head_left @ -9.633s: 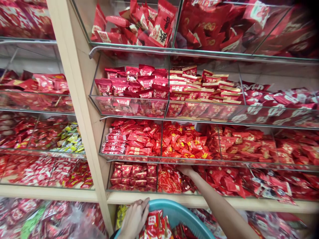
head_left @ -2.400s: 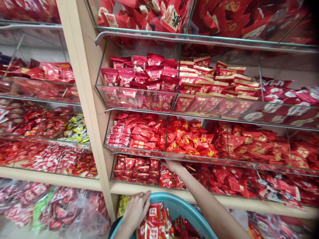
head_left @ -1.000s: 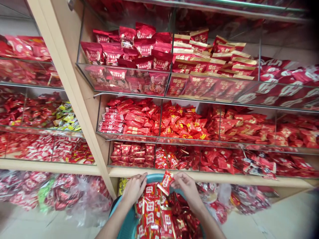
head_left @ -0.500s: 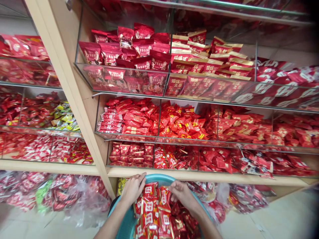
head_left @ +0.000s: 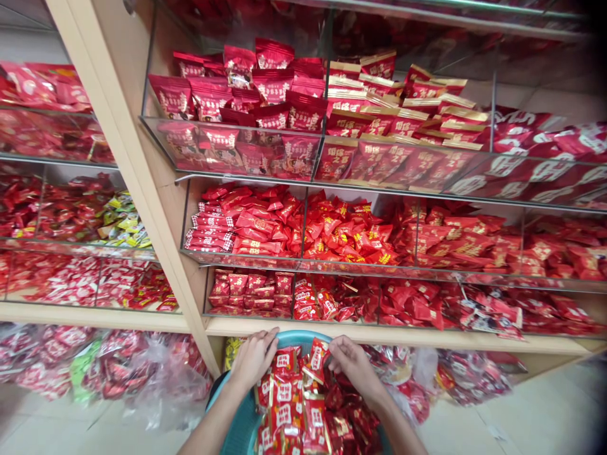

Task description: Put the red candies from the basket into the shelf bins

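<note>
A teal plastic basin at the bottom centre holds red candy packets. Some lie in neat overlapping rows of red packets with white labels; darker red packets lie loose to their right. My left hand is closed over the basin's left rim, its fingertips close beside the packets. In the closed fingers of my right hand is one red candy packet, gripped at its right side. It is tilted and raised above the packets near the far rim.
Just beyond the basin rises a wooden shelf unit with clear-fronted bins of red candy packets. A wooden upright divides it from more bins on the left. Plastic bags of candy sit on the floor beneath.
My right hand has lifted the candy packet upward and slightly right, away from the row, and the packet has tilted. My left hand stays on the rim.
</note>
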Action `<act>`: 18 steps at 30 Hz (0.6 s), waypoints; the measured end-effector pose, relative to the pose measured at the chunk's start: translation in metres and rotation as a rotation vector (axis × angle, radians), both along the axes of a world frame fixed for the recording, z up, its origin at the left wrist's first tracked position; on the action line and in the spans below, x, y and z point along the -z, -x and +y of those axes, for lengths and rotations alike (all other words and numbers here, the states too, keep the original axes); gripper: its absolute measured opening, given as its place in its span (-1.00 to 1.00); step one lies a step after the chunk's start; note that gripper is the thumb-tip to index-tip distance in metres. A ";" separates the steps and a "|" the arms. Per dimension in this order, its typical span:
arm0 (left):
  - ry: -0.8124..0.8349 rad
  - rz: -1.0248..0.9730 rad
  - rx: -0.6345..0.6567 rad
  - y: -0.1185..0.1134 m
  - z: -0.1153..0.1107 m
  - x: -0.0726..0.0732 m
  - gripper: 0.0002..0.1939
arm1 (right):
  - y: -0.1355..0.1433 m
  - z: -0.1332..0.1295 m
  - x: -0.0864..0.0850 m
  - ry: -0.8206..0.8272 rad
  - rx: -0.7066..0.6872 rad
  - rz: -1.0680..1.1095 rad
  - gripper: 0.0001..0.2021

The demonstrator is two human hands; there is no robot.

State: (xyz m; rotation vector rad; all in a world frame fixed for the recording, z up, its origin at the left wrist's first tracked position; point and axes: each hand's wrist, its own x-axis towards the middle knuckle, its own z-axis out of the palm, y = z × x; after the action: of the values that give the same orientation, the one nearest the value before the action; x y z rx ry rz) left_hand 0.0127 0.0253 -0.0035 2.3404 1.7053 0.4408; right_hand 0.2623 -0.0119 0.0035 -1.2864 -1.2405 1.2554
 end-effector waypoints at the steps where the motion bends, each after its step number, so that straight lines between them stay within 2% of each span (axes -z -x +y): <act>1: 0.000 -0.002 0.002 0.000 0.000 0.000 -0.55 | -0.001 0.001 0.001 -0.012 0.014 0.001 -0.62; 8: 0.004 -0.015 0.006 -0.001 -0.001 -0.003 -0.56 | -0.003 0.002 0.006 -0.042 0.037 -0.025 -0.61; 14: 0.008 -0.017 0.010 -0.002 -0.002 -0.005 -0.56 | 0.004 -0.004 0.005 -0.016 -0.074 -0.082 -0.64; 18: 0.020 -0.025 0.003 -0.001 -0.002 -0.004 -0.56 | 0.008 -0.007 0.011 -0.003 -0.165 -0.157 -0.67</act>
State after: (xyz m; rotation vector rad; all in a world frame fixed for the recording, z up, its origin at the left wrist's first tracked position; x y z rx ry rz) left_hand 0.0138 0.0236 0.0005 2.3139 1.6866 0.4492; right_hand 0.2546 -0.0188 -0.0071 -1.3221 -1.4857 1.2864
